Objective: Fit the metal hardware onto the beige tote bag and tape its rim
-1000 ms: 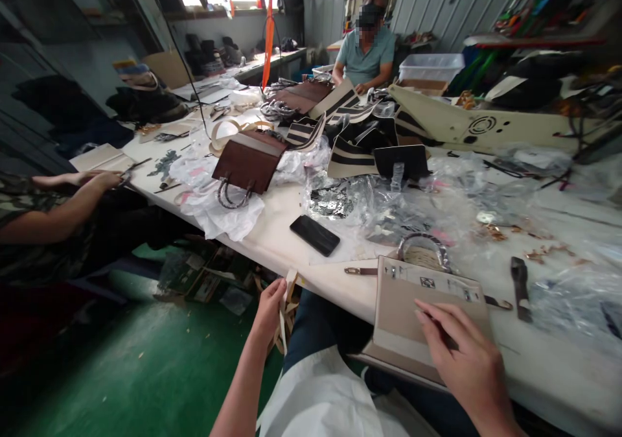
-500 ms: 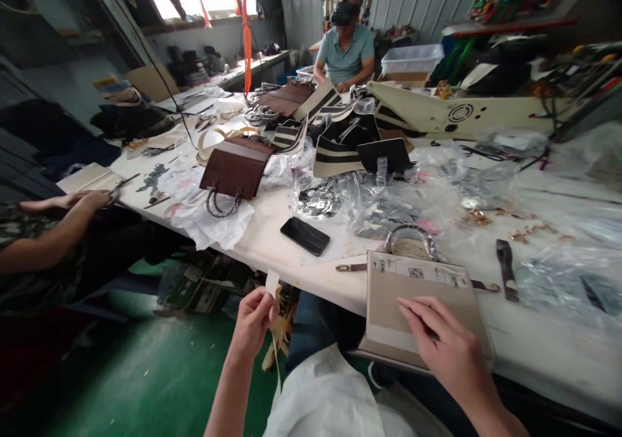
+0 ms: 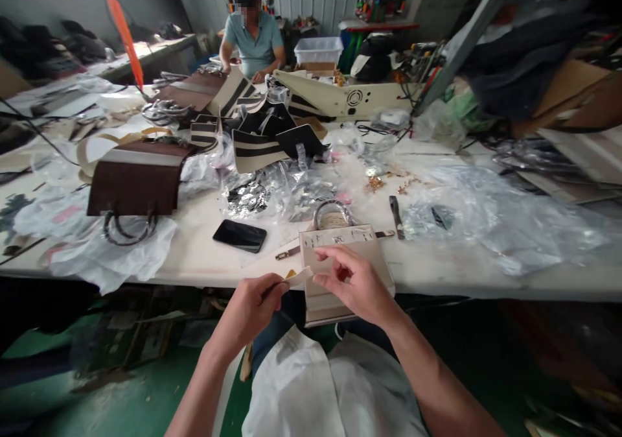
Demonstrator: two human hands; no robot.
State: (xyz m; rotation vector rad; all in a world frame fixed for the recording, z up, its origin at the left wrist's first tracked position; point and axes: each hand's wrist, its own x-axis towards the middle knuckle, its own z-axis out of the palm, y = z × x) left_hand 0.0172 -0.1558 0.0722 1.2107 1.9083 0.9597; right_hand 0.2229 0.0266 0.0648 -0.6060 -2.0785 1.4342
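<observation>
My left hand (image 3: 257, 301) pinches a pale, narrow strip, perhaps tape (image 3: 299, 277), whose free end points right with a small yellowish piece beside it. Just right of that end is my right hand (image 3: 354, 283), thumb and forefinger apart, nothing seen between them. Under it a beige handbag (image 3: 318, 302) lies tilted at the table edge, partly over my lap. Its braided handle (image 3: 335, 205) arches at the far side, and a brown strap with a metal end (image 3: 287, 253) sticks out to the left. The right hand covers part of the bag.
A black phone (image 3: 240, 236) lies left of the bag. Farther left is a dark brown handbag (image 3: 133, 187) on white wrapping. Clear plastic bags (image 3: 500, 210) spread to the right, near a short dark strap (image 3: 396, 216). A co-worker (image 3: 253, 41) sits across the table.
My view has swung right. The left hand has brought the pale strip up from beside the table to the bag's left edge. My right hand has lifted toward the strip, fingers more spread.
</observation>
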